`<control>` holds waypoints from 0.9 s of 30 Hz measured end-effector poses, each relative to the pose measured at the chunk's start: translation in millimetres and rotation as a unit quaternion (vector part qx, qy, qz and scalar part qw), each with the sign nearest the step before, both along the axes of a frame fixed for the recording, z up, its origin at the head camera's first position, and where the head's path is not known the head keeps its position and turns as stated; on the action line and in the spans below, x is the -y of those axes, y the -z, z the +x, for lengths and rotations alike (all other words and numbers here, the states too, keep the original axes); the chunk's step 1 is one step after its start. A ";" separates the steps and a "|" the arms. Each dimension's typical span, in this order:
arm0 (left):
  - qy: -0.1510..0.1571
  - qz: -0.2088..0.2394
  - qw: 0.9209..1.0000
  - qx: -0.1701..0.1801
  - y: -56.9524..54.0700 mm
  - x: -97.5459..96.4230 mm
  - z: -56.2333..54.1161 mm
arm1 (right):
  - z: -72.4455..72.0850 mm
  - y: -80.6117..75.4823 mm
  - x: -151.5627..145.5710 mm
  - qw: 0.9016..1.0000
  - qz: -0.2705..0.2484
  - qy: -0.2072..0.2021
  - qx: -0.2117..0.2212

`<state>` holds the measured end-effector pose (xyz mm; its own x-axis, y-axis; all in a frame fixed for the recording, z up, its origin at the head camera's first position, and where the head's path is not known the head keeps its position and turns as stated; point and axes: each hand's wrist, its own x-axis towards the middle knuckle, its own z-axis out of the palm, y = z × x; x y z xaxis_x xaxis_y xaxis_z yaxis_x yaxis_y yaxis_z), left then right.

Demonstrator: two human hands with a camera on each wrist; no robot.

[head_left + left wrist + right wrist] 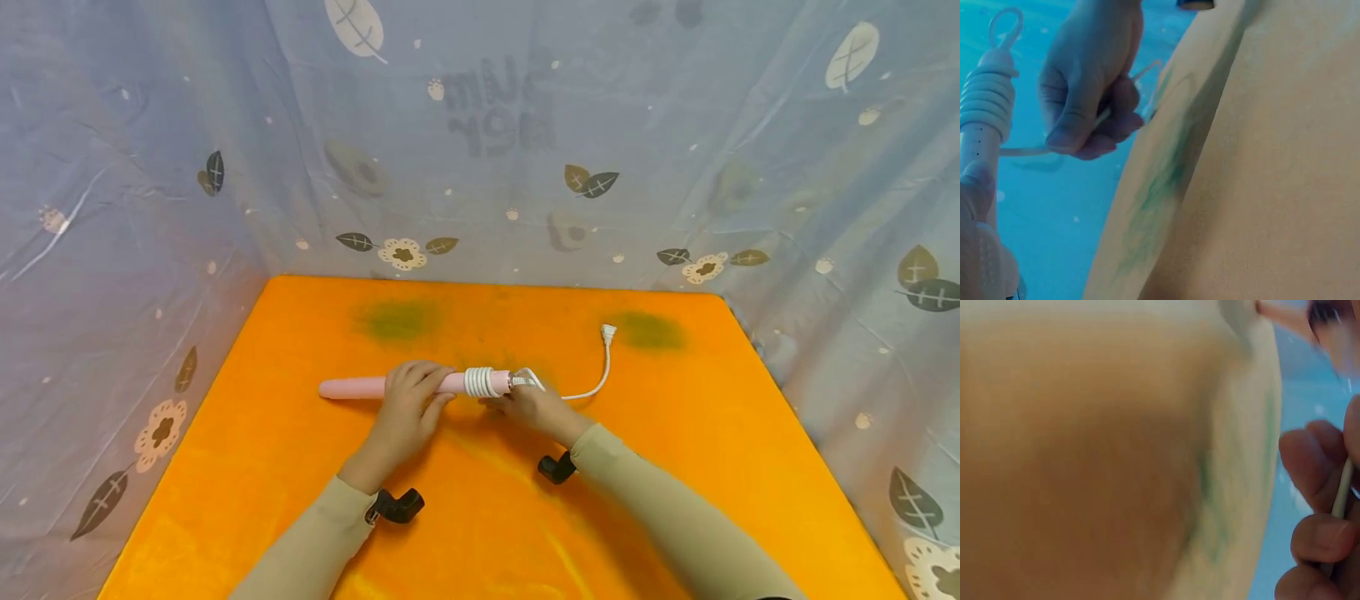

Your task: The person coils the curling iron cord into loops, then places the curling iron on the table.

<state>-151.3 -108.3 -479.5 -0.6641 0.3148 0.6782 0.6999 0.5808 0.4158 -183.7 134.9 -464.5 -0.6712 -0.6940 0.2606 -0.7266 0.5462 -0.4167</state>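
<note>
A long pink curling iron lies crosswise in the head view, its tapered end to the left. My left hand grips it around the middle. Several turns of white cord are wound around its right-hand part. Just past those coils, my right hand pinches the loose cord. The rest of the cord curves out to a white plug at the back right. In the left wrist view, the right hand holds the cord beside the wound handle. Curled fingers around the cord show in the right wrist view.
An orange-covered table lies underneath, with two dark green smudges near its back edge. Patterned curtains hang close behind it and on both sides. Black camera mounts stick out from both wrists.
</note>
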 end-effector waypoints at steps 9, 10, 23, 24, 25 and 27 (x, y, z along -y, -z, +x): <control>-0.043 -0.009 0.999 -0.001 -2.9 -3.9 -8.4 | 32.4 -3.0 33.1 0.996 0.024 0.077 -0.029; -0.048 -0.012 0.999 0.000 -3.3 -4.7 -9.0 | 35.7 -4.6 34.9 0.995 0.028 0.087 -0.033; -0.084 -0.028 0.995 0.037 -1.2 -11.0 -15.4 | 51.2 -10.9 41.2 0.987 0.040 0.149 -0.040; -0.088 -0.024 0.995 0.040 -1.9 -10.4 -15.6 | 52.2 -10.8 40.6 0.987 0.041 0.148 -0.037; -0.092 -0.021 0.995 0.042 -2.9 -9.8 -15.7 | 53.1 -10.7 40.0 0.987 0.043 0.148 -0.037; -0.096 -0.017 0.994 0.046 -4.3 -8.3 -15.9 | 54.6 -10.3 38.4 0.987 0.045 0.147 -0.041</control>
<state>-167.2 -100.0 -475.2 -0.7727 0.1985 0.6030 0.5353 0.7142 0.4509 -129.1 96.5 -454.2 -0.8264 -0.4943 0.2697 -0.5601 0.7708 -0.3034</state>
